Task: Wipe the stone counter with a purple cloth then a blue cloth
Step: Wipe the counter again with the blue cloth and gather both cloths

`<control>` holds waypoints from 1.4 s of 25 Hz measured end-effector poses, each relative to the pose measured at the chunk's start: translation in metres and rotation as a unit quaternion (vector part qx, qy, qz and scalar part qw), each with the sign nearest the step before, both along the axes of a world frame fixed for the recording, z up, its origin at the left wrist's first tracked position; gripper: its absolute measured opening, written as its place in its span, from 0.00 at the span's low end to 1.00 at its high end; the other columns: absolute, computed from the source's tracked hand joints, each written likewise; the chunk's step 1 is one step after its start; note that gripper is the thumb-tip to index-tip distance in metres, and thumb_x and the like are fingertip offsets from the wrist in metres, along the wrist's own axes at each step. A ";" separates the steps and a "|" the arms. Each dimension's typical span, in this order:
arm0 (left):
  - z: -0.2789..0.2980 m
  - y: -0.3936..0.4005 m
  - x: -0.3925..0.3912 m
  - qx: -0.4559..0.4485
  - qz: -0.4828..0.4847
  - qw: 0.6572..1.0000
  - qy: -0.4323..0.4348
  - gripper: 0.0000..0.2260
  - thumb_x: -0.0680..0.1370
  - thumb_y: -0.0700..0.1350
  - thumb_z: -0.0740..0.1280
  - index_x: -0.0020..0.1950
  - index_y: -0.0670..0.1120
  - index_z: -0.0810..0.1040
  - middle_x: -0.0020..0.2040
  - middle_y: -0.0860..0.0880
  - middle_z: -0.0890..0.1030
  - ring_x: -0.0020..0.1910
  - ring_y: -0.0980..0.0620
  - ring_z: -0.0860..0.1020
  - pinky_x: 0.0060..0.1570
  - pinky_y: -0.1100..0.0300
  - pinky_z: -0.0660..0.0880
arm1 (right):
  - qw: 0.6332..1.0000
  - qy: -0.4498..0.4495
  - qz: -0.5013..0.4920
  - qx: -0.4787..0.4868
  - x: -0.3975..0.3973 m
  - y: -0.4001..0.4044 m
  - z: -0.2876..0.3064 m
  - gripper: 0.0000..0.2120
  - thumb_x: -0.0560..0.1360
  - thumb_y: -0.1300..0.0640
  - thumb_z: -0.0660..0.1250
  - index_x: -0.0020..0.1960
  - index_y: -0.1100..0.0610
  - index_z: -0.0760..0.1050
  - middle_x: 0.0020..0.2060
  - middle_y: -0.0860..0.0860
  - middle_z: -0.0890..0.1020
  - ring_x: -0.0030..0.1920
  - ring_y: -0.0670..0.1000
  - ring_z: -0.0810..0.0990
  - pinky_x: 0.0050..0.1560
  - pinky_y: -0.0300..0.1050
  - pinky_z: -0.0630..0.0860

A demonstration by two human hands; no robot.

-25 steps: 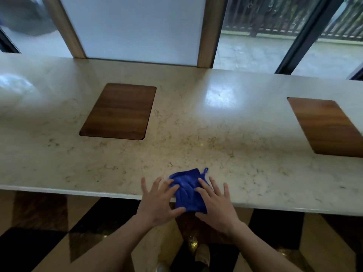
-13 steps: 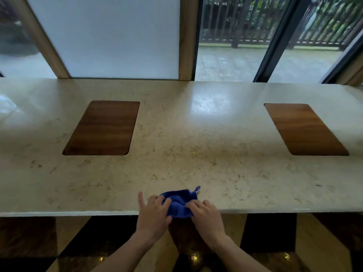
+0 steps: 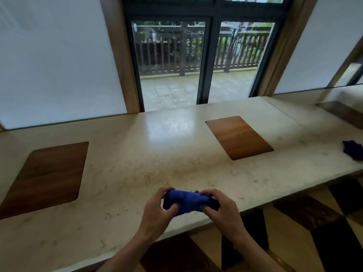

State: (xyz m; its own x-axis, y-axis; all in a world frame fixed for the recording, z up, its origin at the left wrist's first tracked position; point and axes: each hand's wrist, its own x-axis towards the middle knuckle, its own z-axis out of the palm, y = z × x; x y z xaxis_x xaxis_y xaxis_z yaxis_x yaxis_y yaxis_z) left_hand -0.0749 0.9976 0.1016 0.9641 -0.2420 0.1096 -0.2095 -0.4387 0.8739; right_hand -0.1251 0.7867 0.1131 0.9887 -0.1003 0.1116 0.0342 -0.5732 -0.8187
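Your left hand (image 3: 157, 212) and right hand (image 3: 221, 210) now grip the blue cloth (image 3: 187, 201), bunched between them. Earlier it lay flat on the stone counter (image 3: 137, 173) under your fingers.

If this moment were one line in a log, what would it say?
step: bunching blue cloth | left hand: grips cloth | right hand: grips cloth | place: near edge of stone counter | second dark cloth: far right

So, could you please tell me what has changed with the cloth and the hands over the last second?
The left hand and right hand went from lying on the blue cloth at the counter edge to gripping it bunched between them, lifted slightly. It remains near the front edge.
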 end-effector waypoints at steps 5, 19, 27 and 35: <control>0.042 -0.096 0.009 -0.022 -0.087 0.996 -0.015 0.19 0.76 0.43 0.71 0.58 0.64 0.71 0.54 0.63 0.77 0.55 0.68 0.75 0.50 0.64 0.78 | 0.996 -0.053 -0.074 0.017 -0.025 -0.098 0.041 0.18 0.73 0.63 0.74 0.59 0.48 0.78 0.52 0.40 0.80 0.54 0.36 0.77 0.52 0.28 0.74; 0.077 -0.384 -0.023 -0.092 -0.383 0.919 -0.021 0.16 0.80 0.44 0.68 0.64 0.57 0.72 0.60 0.56 0.78 0.59 0.63 0.75 0.51 0.55 0.82 | 0.923 -0.109 -0.365 0.052 -0.160 -0.305 0.077 0.21 0.75 0.58 0.72 0.56 0.32 0.75 0.53 0.33 0.80 0.54 0.36 0.78 0.49 0.29 0.76; 0.071 -0.514 -0.007 -0.104 -0.498 0.861 0.014 0.19 0.76 0.58 0.68 0.66 0.60 0.71 0.58 0.63 0.79 0.60 0.59 0.76 0.51 0.58 0.81 | 0.880 -0.118 -0.459 0.025 -0.163 -0.397 0.071 0.18 0.77 0.58 0.70 0.58 0.37 0.75 0.52 0.38 0.81 0.52 0.37 0.79 0.47 0.31 0.78; 0.077 -0.640 0.053 -0.071 -0.558 0.826 0.028 0.24 0.74 0.56 0.71 0.66 0.71 0.66 0.60 0.72 0.72 0.61 0.66 0.72 0.51 0.63 0.80 | 0.868 -0.101 -0.486 -0.001 -0.115 -0.511 0.084 0.17 0.77 0.58 0.69 0.60 0.39 0.74 0.52 0.38 0.80 0.52 0.37 0.78 0.46 0.28 0.76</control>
State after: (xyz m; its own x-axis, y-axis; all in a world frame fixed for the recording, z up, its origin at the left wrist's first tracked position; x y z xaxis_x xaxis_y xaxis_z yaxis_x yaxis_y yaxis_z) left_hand -0.0215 0.3573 0.1790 0.1526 -0.9723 0.1769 -0.3715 0.1094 0.9220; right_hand -0.2404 0.2761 0.1970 0.3985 -0.8756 0.2729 -0.3236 -0.4126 -0.8515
